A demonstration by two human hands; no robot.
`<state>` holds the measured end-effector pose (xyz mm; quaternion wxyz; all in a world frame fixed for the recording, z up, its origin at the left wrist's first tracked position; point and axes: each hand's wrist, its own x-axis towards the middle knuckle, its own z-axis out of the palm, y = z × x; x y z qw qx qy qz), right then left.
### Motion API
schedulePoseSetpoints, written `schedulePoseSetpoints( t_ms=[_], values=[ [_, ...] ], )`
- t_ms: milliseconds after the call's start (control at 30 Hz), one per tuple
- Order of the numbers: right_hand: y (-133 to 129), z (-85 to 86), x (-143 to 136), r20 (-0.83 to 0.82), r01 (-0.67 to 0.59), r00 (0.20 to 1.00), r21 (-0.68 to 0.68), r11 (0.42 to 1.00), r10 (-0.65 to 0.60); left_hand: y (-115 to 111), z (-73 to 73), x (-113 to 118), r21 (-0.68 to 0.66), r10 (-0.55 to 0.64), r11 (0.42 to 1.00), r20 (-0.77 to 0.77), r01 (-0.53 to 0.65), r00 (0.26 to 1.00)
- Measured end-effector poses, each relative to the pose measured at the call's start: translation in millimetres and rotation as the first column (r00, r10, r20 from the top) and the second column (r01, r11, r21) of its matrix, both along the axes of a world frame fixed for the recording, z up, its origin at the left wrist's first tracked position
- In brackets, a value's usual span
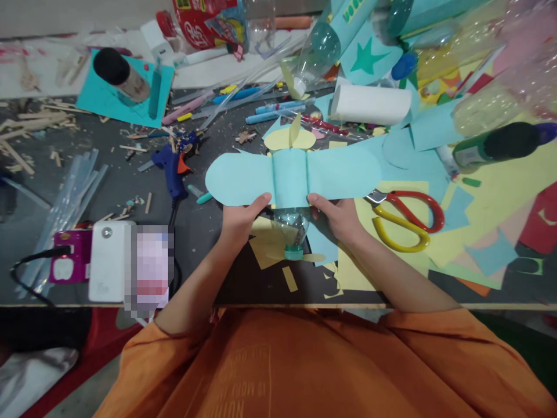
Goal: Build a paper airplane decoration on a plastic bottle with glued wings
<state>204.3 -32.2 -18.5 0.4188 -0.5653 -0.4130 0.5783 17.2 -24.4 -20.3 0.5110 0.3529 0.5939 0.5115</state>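
Note:
A small clear bottle wrapped in light blue paper, a paper-winged model [289, 177], lies in front of me, its green cap [293, 252] pointing toward my body. Light blue rounded wings stick out on both sides, and pale yellow paper pieces show at both ends. My left hand [243, 217] grips the left wing near the bottle, thumb on top and fingers hidden beneath. On the other side, my right hand [337, 215] pinches the right wing's root in the same way. Scissors with red and yellow handles [413, 217] rest just right of my right hand.
A blue glue gun [174, 174] and clear glue sticks [65, 203] lie left. Nearer are a white power bank [108, 261] and a blurred phone. A white paper roll [372, 104], pens, bottles and paper scraps cover the back and right of the dark table [195, 232].

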Motion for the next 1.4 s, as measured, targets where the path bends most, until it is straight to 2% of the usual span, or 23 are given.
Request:
schedulePoseSetpoints(
  t_ms=[467, 800, 1033, 1400],
  values=[
    [0.2, -0.8, 1.4, 0.021, -0.026, 0.999, -0.013, 1.0, 0.026, 1.8, 3.6, 4.2, -0.002, 0.021, 1.0, 0.027, -0.021, 0.999],
    [0.0, -2.9, 1.3, -0.001, -0.033, 0.999, 0.011, 0.999, 0.033, -0.8, 1.2, 3.3, 0.036, 0.033, 0.999, -0.067, -0.031, 0.997],
    [0.7, -0.6, 1.3, 0.008, -0.056, 0.998, 0.007, 0.998, 0.056, 0.4, -1.0, 4.2, -0.058, 0.023, 0.998, -0.044, -0.026, 0.999],
    [0.7, 0.3, 1.0, 0.019, -0.056, 0.998, 0.001, 0.998, 0.056, -1.0, 1.5, 3.9, -0.078, 0.009, 0.997, -0.078, -0.015, 0.997]
  ],
)
